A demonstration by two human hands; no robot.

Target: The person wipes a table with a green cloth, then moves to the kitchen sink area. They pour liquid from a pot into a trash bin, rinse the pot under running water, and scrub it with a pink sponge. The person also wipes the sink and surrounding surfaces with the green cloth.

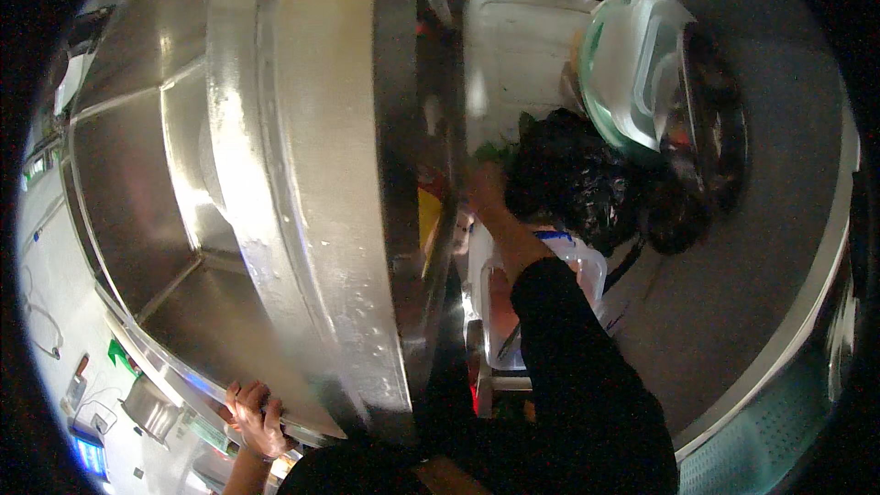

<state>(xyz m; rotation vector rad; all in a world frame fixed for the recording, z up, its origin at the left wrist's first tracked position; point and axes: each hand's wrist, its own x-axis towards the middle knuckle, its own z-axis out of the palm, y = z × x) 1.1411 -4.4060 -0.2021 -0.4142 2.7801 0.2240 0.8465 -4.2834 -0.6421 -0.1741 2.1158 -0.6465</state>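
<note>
At the lower left, my left hand has its fingers curled over the edge of a stainless-steel door or panel. My right hand reaches into a dim metal compartment, at some leafy greens beside a black plastic bag. Its fingers are blurred and partly hidden, so their grip cannot be told. Under the greens lies a white plastic tray or lid. Below my right forearm sits a clear plastic container with pinkish contents.
Clear and greenish plastic containers stand at the upper right of the bag, near a dark rounded item. A perforated pale green panel shows at the lower right. A knife and a metal container appear at the far left.
</note>
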